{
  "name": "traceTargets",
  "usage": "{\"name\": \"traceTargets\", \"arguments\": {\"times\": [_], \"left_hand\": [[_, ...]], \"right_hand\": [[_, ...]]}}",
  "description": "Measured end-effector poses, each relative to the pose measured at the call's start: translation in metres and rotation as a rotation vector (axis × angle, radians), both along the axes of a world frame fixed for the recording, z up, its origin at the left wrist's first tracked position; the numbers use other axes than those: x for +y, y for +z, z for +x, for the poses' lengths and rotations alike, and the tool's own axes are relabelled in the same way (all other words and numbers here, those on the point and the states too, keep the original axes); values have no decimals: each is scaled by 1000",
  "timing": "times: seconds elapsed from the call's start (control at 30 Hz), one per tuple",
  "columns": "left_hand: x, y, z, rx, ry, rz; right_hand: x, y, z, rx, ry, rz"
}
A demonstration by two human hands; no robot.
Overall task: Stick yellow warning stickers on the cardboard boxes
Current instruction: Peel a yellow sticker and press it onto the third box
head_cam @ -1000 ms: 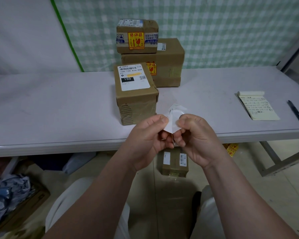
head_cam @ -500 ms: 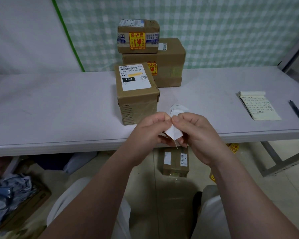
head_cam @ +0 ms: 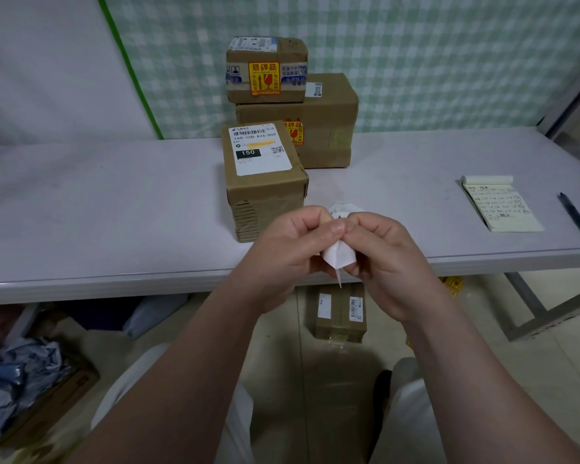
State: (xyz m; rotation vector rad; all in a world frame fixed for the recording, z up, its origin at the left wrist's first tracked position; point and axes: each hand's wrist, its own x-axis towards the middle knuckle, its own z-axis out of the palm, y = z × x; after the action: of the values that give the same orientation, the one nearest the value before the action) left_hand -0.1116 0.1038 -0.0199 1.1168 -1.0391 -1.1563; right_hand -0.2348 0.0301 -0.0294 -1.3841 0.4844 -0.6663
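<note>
The hands, left (head_cam: 292, 252) and right (head_cam: 385, 259), pinch a white sticker sheet (head_cam: 340, 254) together, likely to peel it for the near box (head_cam: 265, 195).

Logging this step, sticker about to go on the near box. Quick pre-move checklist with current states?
1. White sticker sheet pinched by left hand and right hand: ok.
2. Yellow warning sticker peeled free of backing: cannot tell; only the white side shows.
3. Near brown cardboard box with the white shipping label has no yellow sticker on its visible faces: ok, it is the target.
4. Two stacked brown cardboard boxes behind already carry yellow stickers: ok.
5. Near box's front face free for sticking: ok, but ribbed with tape.
6. Grey table bare between hands and box: ok.
</note>
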Motion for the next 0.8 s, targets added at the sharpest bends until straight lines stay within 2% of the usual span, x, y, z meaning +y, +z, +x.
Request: {"name": "traceTargets", "arguments": {"times": [0.33, 0.7, 0.8], "left_hand": [[-3, -10, -10, 267, 59, -35], [-5, -12, -23, 417, 257, -28], [-3, -13, -25, 373, 303, -4]], "right_hand": [[4, -4, 2, -124, -76, 122], [9, -11, 9, -233, -193, 231], [8, -12, 6, -177, -218, 161]]}}
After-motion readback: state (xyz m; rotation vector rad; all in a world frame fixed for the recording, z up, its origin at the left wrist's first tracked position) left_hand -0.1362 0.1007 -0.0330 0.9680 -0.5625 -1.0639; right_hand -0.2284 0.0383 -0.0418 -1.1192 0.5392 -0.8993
